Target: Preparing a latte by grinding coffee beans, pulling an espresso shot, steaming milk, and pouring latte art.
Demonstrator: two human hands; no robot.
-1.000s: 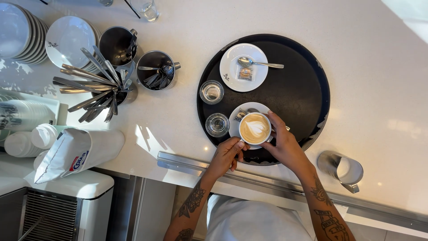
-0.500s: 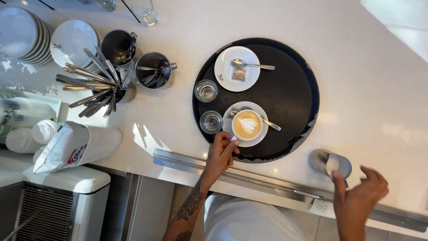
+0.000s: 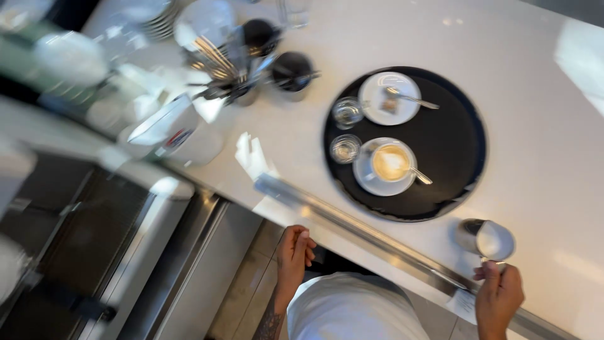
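White counter point(image 3: 553, 145) with a metal rail along its near edge; nearest the camera, left hand point(image 3: 294, 252) hangs below the edge, fingers loosely curled, holding nothing, while right hand point(image 3: 499, 297) pinches the handle of the steel milk pitcher point(image 3: 486, 238) just off the tray's near right rim. Looks like the pitcher is being taken up, so next wants a firm handle grip and a level lift. Farther back, black round tray point(image 3: 453, 138) carries the cappuccino cup point(image 3: 391, 163) on its saucer with spoon, two small glasses point(image 3: 346, 131) and a small plate point(image 3: 389, 97).
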